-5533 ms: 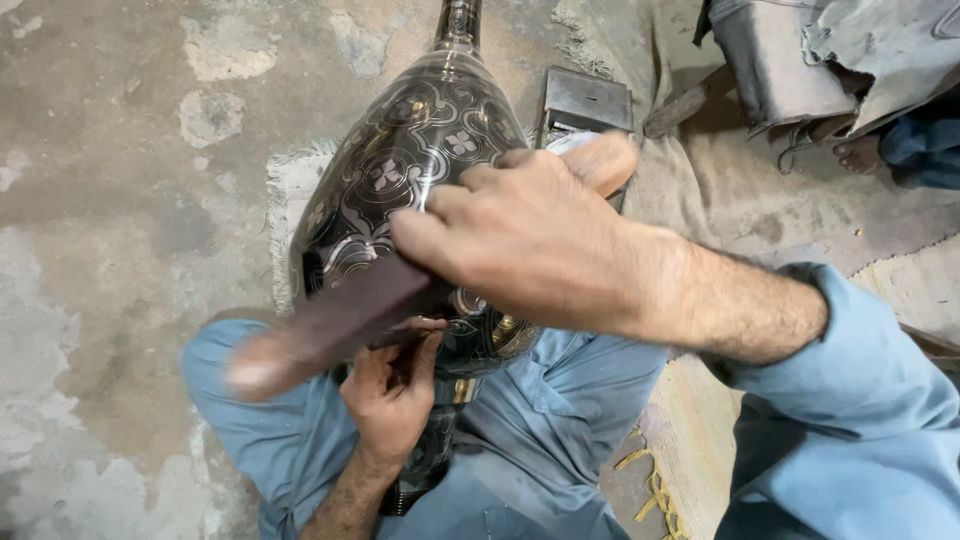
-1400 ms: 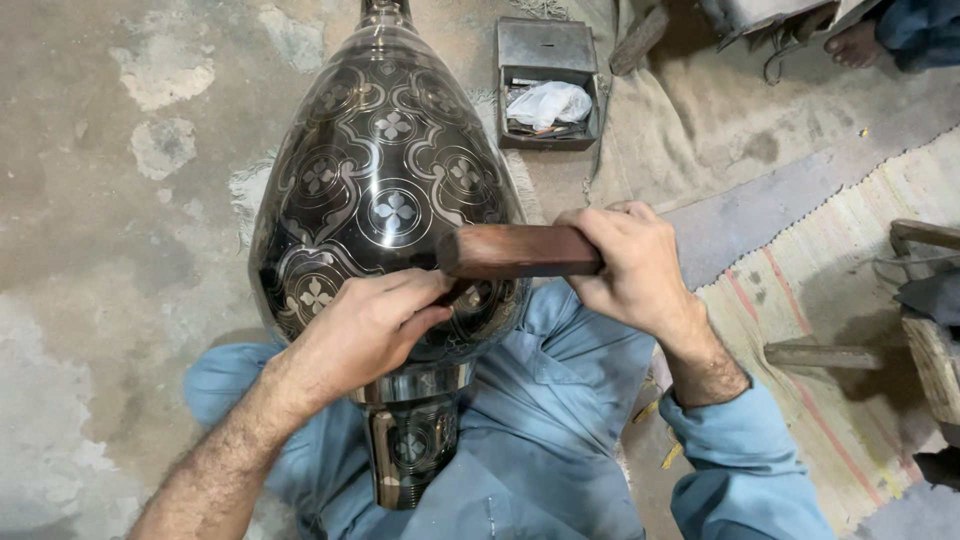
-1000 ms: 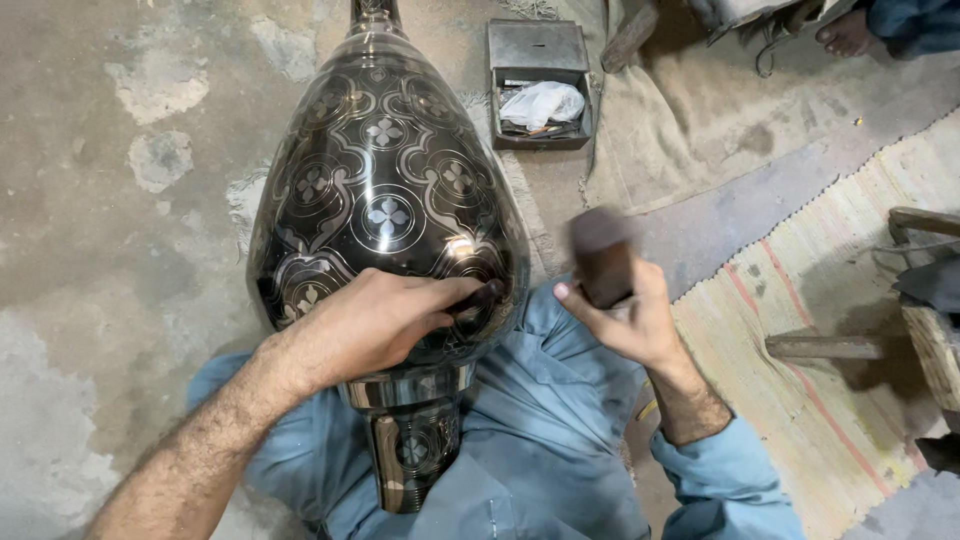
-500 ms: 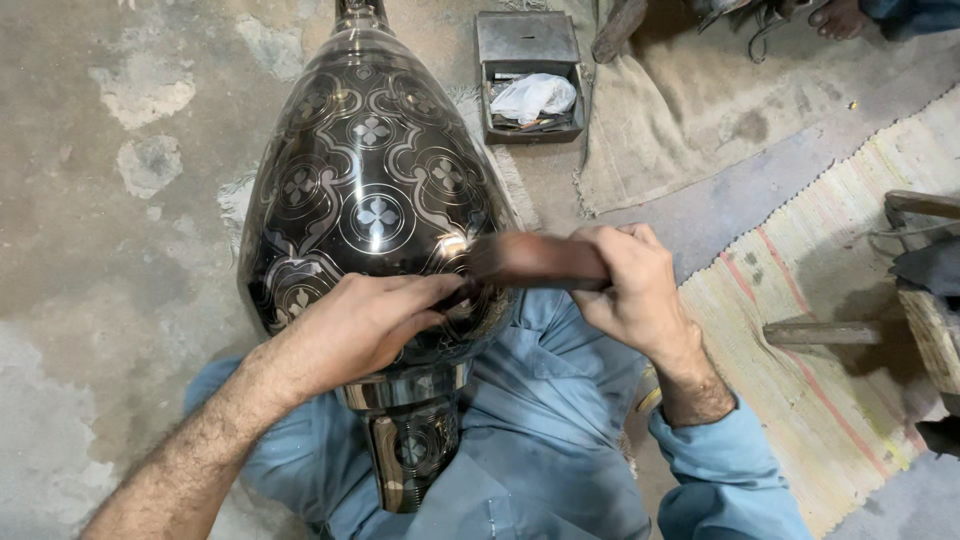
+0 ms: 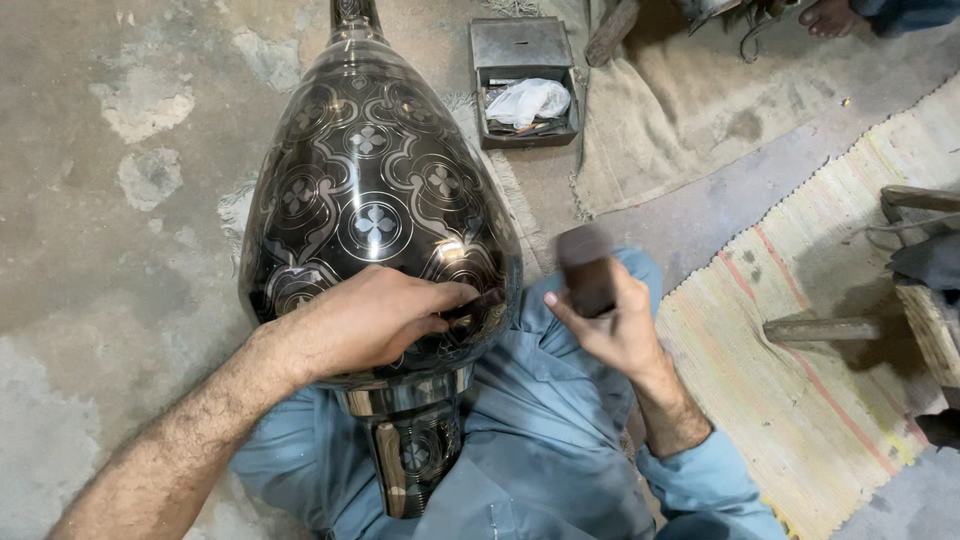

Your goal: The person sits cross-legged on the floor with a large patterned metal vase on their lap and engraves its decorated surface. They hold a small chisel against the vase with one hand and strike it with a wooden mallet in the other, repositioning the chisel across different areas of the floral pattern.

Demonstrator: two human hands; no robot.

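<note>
Looking down from the head view, I have the big dark metal vase [image 5: 375, 200] lying across my lap, neck pointing far away from me, its silver inlaid flower pattern facing up. My left hand [image 5: 375, 320] rests closed on the near lower belly of the vase, fingers pinched around a small tool I can barely make out. My right hand [image 5: 610, 325] grips a dark wooden block [image 5: 585, 268] — raised just right of the vase, blurred, clear of the metal.

What worries me: the block could come down off line and catch my left fingers, since they sit right at the working spot. A glancing blow might also skid the tool and scratch the polished surface. The vase is round and only my legs cradle it — a hard knock could roll it onto the concrete floor [image 5: 120, 250].

Far right of the vase sits a small open grey metal box [image 5: 525, 45] holding a crumpled white plastic bag [image 5: 528, 100]; I see no label or sign on it.
</note>
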